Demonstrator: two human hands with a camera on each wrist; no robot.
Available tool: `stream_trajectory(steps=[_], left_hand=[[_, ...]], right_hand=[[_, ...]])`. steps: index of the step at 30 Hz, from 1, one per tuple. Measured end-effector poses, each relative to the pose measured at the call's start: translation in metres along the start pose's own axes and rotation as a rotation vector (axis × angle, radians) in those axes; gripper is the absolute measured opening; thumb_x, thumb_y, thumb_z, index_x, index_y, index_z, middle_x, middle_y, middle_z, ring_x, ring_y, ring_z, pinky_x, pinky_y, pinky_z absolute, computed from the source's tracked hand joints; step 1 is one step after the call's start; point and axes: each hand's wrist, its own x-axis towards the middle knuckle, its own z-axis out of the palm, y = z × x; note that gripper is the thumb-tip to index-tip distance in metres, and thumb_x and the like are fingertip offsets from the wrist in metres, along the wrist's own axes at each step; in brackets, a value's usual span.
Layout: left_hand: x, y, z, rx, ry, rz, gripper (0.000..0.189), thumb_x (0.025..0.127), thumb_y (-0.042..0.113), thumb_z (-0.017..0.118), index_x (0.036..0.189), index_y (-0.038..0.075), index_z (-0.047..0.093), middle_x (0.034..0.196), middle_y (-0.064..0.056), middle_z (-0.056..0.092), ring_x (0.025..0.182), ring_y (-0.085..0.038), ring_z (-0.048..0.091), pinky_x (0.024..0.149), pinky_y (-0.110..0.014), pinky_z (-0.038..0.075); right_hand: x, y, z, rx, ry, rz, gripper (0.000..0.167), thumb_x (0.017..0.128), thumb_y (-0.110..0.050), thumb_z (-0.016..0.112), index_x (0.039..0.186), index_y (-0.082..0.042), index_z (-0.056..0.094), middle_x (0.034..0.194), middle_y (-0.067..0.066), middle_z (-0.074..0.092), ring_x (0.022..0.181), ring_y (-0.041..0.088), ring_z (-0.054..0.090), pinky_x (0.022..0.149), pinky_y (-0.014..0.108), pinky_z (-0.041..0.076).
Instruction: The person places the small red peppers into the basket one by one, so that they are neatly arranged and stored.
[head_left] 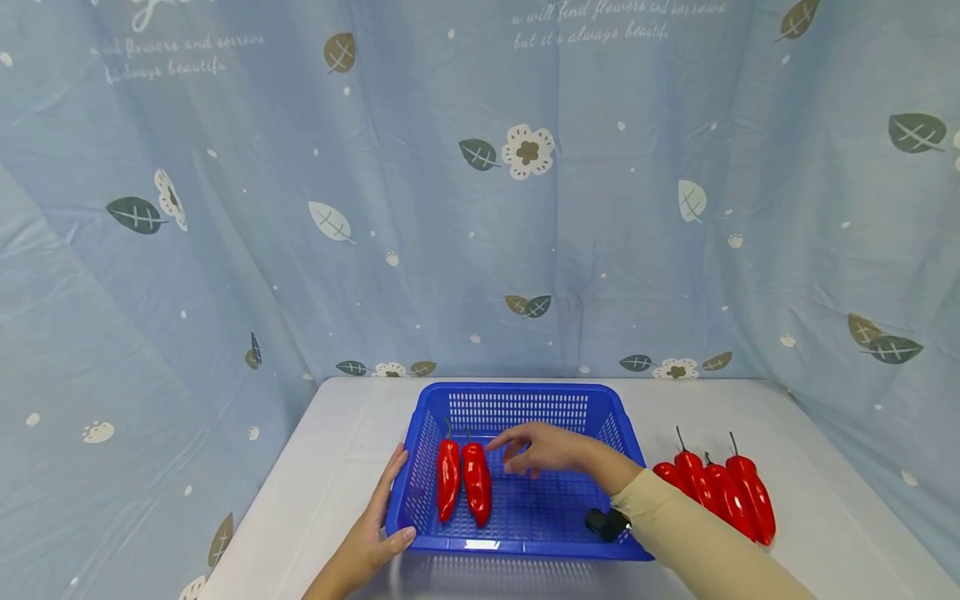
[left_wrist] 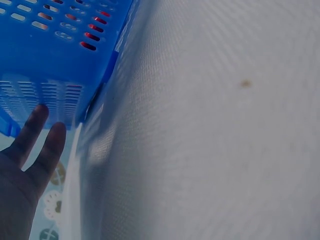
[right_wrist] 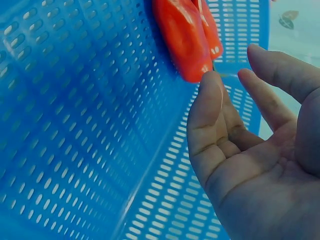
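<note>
Two red chili peppers (head_left: 477, 485) lie side by side in the left part of a blue plastic basket (head_left: 517, 547), their stems toward the back. Over the basket's inside hovers my right hand (head_left: 551, 448), fingers loosely bent and parted, just right of the peppers' stem ends. In the right wrist view that hand (right_wrist: 260, 145) holds nothing, with the red peppers (right_wrist: 187, 42) beyond its fingertips. My left hand (head_left: 365, 537) rests against the basket's left side near the front corner. The left wrist view shows its spread fingers (left_wrist: 47, 155) by the basket's perforated wall (left_wrist: 45, 55).
Several more red chili peppers (head_left: 738, 492) lie on the white table (head_left: 840, 500) to the right of the basket, partly behind my right sleeve (head_left: 690, 533). A black wrist device (head_left: 606, 525) sits on the right wrist. A blue patterned curtain (head_left: 450, 250) hangs behind the table.
</note>
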Motion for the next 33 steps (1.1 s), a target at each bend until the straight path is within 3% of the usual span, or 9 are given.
stream_trajectory(steps=[4,11,17,21,26,33], left_hand=[[0.0,-0.001,0.0,-0.007,0.0,0.007,0.095,0.086,0.027,0.068,0.164,0.032,0.014,0.172,-0.004,0.002,0.152,-0.05,0.009,0.103,-0.08,0.029],[0.0,0.001,0.0,-0.007,0.001,0.01,0.095,0.086,0.026,0.068,0.164,0.033,0.014,0.172,-0.004,0.001,0.152,-0.05,0.008,0.103,-0.08,0.028],[0.0,0.001,-0.001,0.007,-0.002,0.028,0.095,0.086,0.026,0.068,0.164,0.031,0.013,0.172,-0.006,0.001,0.152,-0.051,0.007,0.103,-0.08,0.028],[0.0,0.0,-0.001,0.001,-0.005,0.001,0.095,0.086,0.028,0.068,0.163,0.034,0.013,0.172,-0.004,0.001,0.153,-0.049,0.008,0.104,-0.078,0.028],[0.001,-0.002,0.0,0.003,-0.003,0.015,0.095,0.087,0.027,0.068,0.164,0.032,0.013,0.172,-0.005,0.002,0.152,-0.049,0.008,0.104,-0.08,0.026],[0.0,-0.002,0.0,-0.001,-0.003,0.006,0.095,0.085,0.028,0.068,0.163,0.033,0.014,0.172,-0.003,0.002,0.153,-0.047,0.006,0.104,-0.08,0.025]], right_hand=[[-0.004,0.001,-0.004,0.008,0.017,0.004,0.035,0.095,-0.012,0.07,0.129,-0.018,0.07,0.112,0.009,0.069,0.099,0.031,0.066,0.077,0.042,0.06],[-0.012,0.001,-0.011,0.002,0.036,-0.01,0.033,0.096,-0.015,0.069,0.129,-0.017,0.07,0.112,0.012,0.069,0.097,0.032,0.066,0.077,0.044,0.059],[-0.015,0.002,-0.017,0.013,0.04,-0.029,0.033,0.095,-0.017,0.07,0.129,-0.017,0.07,0.111,0.006,0.069,0.096,0.032,0.065,0.077,0.05,0.059],[-0.02,0.004,-0.02,0.005,0.047,-0.031,0.034,0.095,-0.017,0.07,0.129,-0.017,0.07,0.114,0.007,0.068,0.095,0.028,0.065,0.075,0.049,0.06],[-0.029,0.005,-0.024,0.014,0.057,-0.018,0.034,0.096,-0.017,0.07,0.13,-0.017,0.069,0.117,0.006,0.068,0.099,0.032,0.065,0.077,0.05,0.059],[-0.039,0.005,-0.03,0.004,0.082,-0.023,0.035,0.097,-0.017,0.069,0.131,-0.015,0.067,0.114,0.008,0.068,0.096,0.027,0.065,0.074,0.045,0.059]])
